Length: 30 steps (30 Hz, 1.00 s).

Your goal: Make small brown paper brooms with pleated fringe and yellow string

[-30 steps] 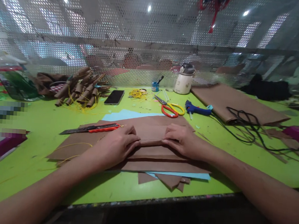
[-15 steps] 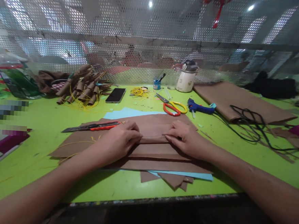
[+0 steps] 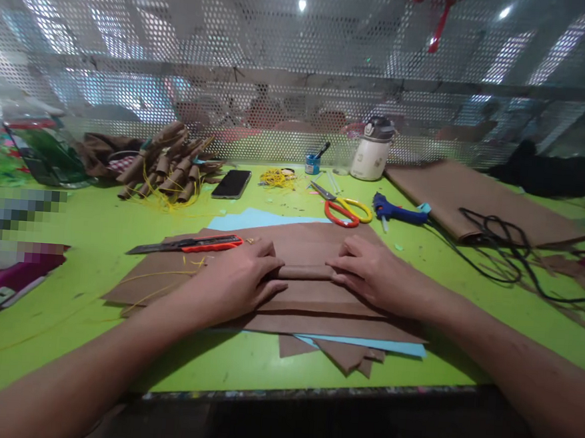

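My left hand (image 3: 241, 279) and my right hand (image 3: 373, 271) rest side by side on a stack of brown paper sheets (image 3: 311, 307) on the green table (image 3: 65, 323). Between them lies a small brown paper roll (image 3: 305, 272); the fingers of both hands curl over its two ends and pinch it. A red-handled utility knife (image 3: 190, 244) lies on the brown paper just left of my left hand. Light blue sheets (image 3: 252, 219) stick out from under the brown stack at the back and at the front right.
Behind are scissors (image 3: 341, 208), a blue glue gun (image 3: 398, 210) with a black cable (image 3: 501, 240), a phone (image 3: 231, 183), yellow string (image 3: 275, 176), a pile of brown paper rolls (image 3: 168, 167), a white jar (image 3: 371, 158) and a large brown sheet (image 3: 474, 198). A perforated metal screen (image 3: 302, 79) closes the back.
The brown strip between my hands has been rolled tighter into a thin tube, and both hands have shifted slightly away from me with it.
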{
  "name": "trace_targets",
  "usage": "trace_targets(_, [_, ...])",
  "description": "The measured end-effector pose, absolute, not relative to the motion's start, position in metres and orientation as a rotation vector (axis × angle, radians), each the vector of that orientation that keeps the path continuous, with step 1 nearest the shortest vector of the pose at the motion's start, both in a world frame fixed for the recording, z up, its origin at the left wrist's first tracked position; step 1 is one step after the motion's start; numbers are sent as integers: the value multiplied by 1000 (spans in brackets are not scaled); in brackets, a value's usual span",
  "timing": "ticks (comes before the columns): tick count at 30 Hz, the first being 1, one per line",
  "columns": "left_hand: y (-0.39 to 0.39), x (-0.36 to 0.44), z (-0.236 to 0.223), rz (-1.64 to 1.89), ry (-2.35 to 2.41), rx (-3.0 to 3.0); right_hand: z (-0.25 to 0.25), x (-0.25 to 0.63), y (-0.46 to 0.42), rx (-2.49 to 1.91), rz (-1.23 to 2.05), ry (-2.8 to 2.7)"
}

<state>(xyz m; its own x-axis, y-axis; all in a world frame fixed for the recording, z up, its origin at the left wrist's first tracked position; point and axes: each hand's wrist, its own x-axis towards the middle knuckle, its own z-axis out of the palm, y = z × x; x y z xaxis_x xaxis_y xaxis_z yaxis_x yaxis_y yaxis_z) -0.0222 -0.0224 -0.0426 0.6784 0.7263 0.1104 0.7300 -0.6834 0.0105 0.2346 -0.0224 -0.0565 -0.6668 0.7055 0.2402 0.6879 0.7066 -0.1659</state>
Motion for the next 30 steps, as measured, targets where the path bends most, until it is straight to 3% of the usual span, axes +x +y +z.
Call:
trace_targets(5, [-18, -22, -49, -185, -1203, -2788, -64, 236, -15, -1055, 96, -2616])
trace_targets(15, [-19, -22, -46, -302, -1197, -2787, -65, 240, -3, -1128, 478, -2367])
trace_targets(23, [-16, -22, -47, -275, -1187, -2771, -67, 244, 2, -1043, 261, -2454])
trace_targets(30, [-13, -25, -48, -307, -1172, -2839, -36, 262, -4, -1141, 505, -2638])
